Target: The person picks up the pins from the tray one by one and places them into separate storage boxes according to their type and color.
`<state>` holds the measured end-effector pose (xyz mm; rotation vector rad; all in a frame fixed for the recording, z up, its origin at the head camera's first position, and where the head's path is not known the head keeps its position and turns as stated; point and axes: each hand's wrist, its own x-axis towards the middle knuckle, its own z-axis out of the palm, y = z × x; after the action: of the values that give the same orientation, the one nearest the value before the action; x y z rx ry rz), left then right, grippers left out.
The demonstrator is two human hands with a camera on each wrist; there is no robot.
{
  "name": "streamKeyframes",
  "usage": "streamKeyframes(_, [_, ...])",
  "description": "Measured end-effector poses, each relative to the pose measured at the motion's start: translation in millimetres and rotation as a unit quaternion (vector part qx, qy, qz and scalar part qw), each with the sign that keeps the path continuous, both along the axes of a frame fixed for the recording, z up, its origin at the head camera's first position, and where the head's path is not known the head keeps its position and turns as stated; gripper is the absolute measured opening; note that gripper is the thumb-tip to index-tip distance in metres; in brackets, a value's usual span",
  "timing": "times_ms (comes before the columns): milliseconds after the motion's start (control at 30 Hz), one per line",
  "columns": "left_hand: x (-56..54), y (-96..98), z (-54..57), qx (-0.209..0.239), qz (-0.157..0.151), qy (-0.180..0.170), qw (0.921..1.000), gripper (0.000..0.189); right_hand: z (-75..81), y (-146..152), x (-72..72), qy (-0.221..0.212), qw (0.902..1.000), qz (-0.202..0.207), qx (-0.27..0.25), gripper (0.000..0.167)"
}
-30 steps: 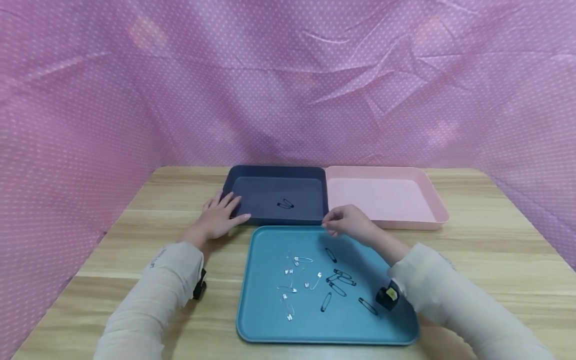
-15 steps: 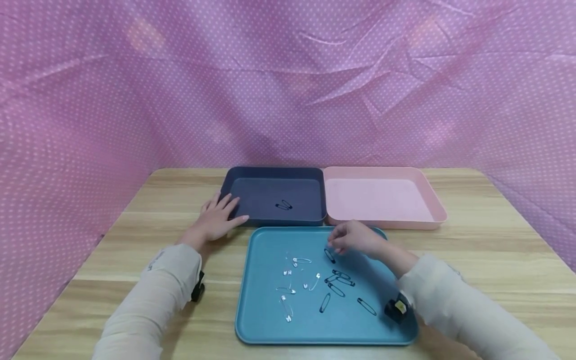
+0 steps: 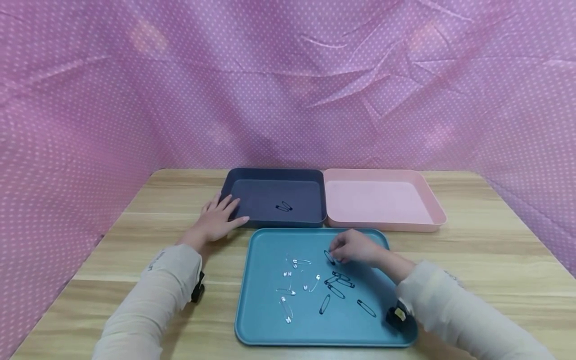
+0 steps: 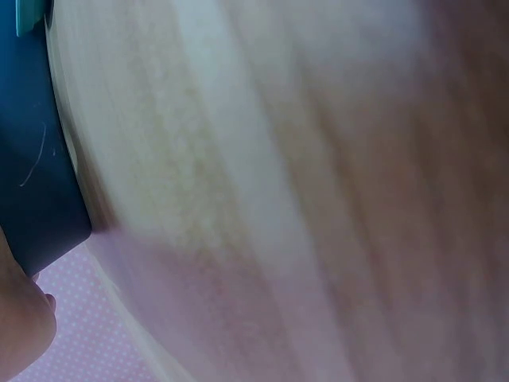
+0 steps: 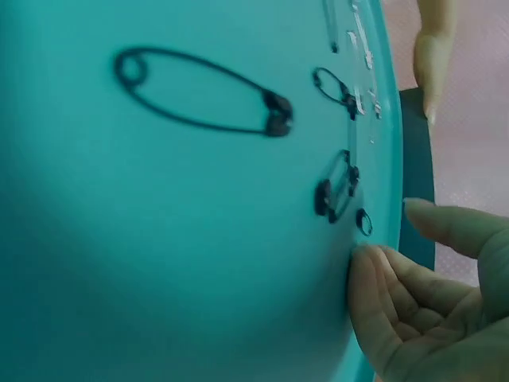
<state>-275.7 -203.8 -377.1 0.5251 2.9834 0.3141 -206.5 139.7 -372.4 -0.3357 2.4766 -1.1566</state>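
My left hand (image 3: 215,222) rests with spread fingers at the front left corner of the dark blue tray (image 3: 274,223). Two black safety pins (image 3: 284,206) lie in that tray. Over the upper right of the teal tray (image 3: 270,336), my right hand (image 3: 355,247) reaches down beside a single black safety pin (image 3: 329,257). The right wrist view shows its thumb apart from the bent fingers, and the nearest pin (image 5: 364,222) just beyond the fingertips. More black safety pins (image 3: 345,283) lie bunched below, with silver safety pins (image 3: 286,309) to their left.
A pink tray (image 3: 387,226) adjoins the dark blue one along the back of the wooden table (image 3: 486,260). Pink dotted cloth (image 3: 288,90) hangs behind and at the sides. The left wrist view mostly holds blurred table surface (image 4: 238,199).
My right hand has come down from the gap between the back trays to the single black pin on the teal tray. The left hand stays at the dark blue tray.
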Motion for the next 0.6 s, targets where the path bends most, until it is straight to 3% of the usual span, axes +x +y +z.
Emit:
streamKeyframes(100, [0.3, -0.5, -0.6, 0.0, 0.001, -0.001, 1.0, 0.078, -2.7, -4, 0.8, 0.02, 0.9992, -0.003, 0.034, 0.004])
streamKeyframes(267, [-0.3, -1.1, -1.6, 0.003, 0.002, -0.004, 1.0, 0.079, -3.8, -11, 1.9, 0.047, 0.9956, -0.007, 0.081, 0.01])
streamKeyframes(600, [-3.8, -2.8, -4.0, 0.005, 0.003, -0.004, 1.0, 0.082, -3.2, -15, -1.4, 0.055, 0.993, -0.004, 0.105, 0.014])
